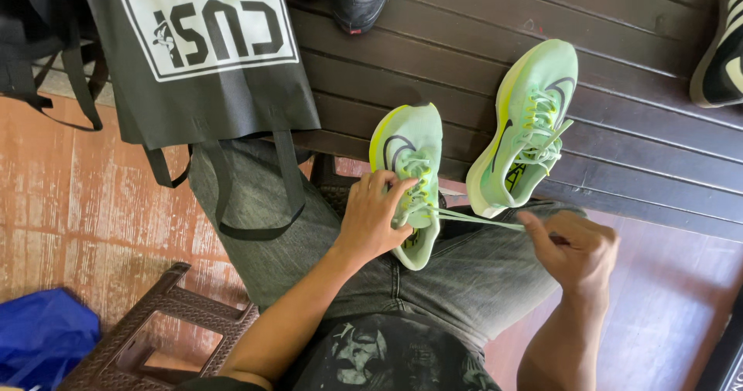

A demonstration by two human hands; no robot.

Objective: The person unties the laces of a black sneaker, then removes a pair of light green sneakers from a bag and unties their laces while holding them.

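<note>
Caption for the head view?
Left hand steadies a mint-green sneaker on the lap; right hand pulls its lace.

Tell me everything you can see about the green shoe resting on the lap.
The pale mint-green running shoe has a neon-yellow sole edge, a dark curved side mark and light laces; the upper looks like thin mesh. It lies on the grey-trousered thigh, toe pointing away. The left hand grips its laced middle, while the right hand pulls one lace taut sideways.
</note>
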